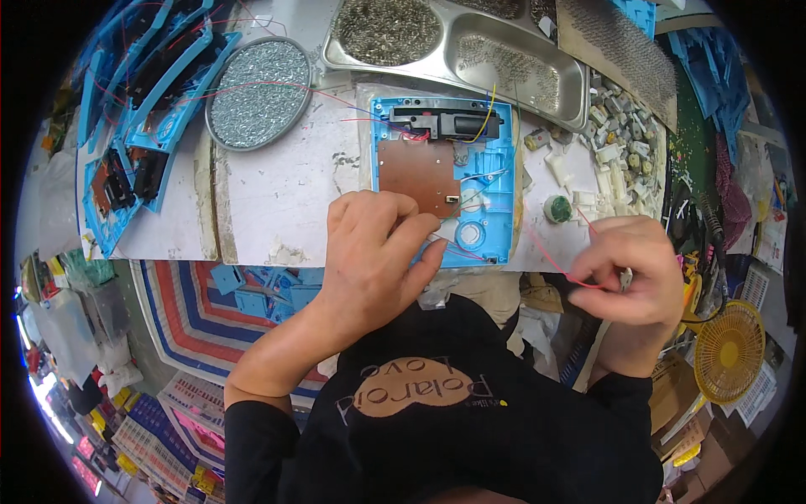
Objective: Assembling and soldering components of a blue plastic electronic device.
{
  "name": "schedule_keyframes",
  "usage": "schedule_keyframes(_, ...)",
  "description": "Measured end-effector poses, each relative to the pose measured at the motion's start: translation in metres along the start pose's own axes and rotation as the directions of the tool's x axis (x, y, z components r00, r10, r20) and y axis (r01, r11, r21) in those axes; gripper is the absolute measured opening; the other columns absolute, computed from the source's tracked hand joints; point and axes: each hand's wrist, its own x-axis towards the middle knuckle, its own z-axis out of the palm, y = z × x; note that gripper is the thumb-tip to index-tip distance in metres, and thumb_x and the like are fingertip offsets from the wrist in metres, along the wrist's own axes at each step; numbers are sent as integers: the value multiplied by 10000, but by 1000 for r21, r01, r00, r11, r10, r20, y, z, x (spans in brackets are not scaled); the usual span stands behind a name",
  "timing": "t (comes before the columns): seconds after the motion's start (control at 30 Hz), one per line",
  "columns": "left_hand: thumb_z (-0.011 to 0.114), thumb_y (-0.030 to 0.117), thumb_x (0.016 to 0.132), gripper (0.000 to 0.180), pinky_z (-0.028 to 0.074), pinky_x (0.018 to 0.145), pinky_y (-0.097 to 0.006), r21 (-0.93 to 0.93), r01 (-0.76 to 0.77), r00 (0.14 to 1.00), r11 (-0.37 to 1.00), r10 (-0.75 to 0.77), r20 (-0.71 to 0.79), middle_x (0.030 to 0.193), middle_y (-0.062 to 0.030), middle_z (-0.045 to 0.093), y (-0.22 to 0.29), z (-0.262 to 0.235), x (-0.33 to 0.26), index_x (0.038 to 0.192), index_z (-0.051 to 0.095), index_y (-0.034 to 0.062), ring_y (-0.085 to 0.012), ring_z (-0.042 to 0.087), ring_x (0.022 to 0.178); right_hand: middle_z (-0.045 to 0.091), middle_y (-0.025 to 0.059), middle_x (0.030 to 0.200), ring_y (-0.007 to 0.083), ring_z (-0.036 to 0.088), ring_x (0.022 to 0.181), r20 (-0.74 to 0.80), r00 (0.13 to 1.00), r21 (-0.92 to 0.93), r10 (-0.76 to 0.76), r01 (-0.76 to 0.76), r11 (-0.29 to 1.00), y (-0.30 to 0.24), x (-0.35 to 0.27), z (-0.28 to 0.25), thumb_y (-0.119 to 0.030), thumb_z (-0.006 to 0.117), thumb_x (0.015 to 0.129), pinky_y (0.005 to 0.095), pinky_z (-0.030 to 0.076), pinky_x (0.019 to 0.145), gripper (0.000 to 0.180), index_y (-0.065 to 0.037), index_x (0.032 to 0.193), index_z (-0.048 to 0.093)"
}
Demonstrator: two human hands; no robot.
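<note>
A light-blue plastic housing lies on the worktable before me. Inside it are a brown circuit board, a black part along the far side, and thin wires. My left hand rests over the near left corner of the housing, its fingers curled together beside the board; what they pinch is hidden. To the right of the housing, my right hand is raised off the table's near edge, closed on a thin red wire. A small metallic end shows among its fingers; its kind cannot be made out.
A round dish of small metal screws stands left; a steel tray with small metal pieces lies at the back. Small motors and a green-topped spool are at right. More wired blue housings pile at left. A yellow fan stands lower right.
</note>
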Motion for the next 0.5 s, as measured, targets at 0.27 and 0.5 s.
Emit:
schedule_keyframes(0.27, 814, 147, 741, 311, 372, 860, -411, 1, -23, 996, 1000, 23, 87, 889, -54, 573, 11, 11, 48, 1014, 686, 70, -259, 555, 863, 694, 103, 691, 155, 574, 467, -78, 933, 523, -352, 338, 782, 8, 12, -13, -24, 820, 774, 287, 373, 394, 179, 41, 929, 757)
schedule_keyframes(0.5, 782, 78, 737, 192, 378, 855, -411, 14, 4, 995, 1000, -6, 103, 826, -59, 548, 2, 24, 54, 892, 667, 73, -269, 552, 838, 666, 134, 967, 150, 596, 685, -518, 847, 173, -121, 243, 954, 19, 8, -3, -12, 790, 769, 271, 459, 567, 350, 48, 1098, 687)
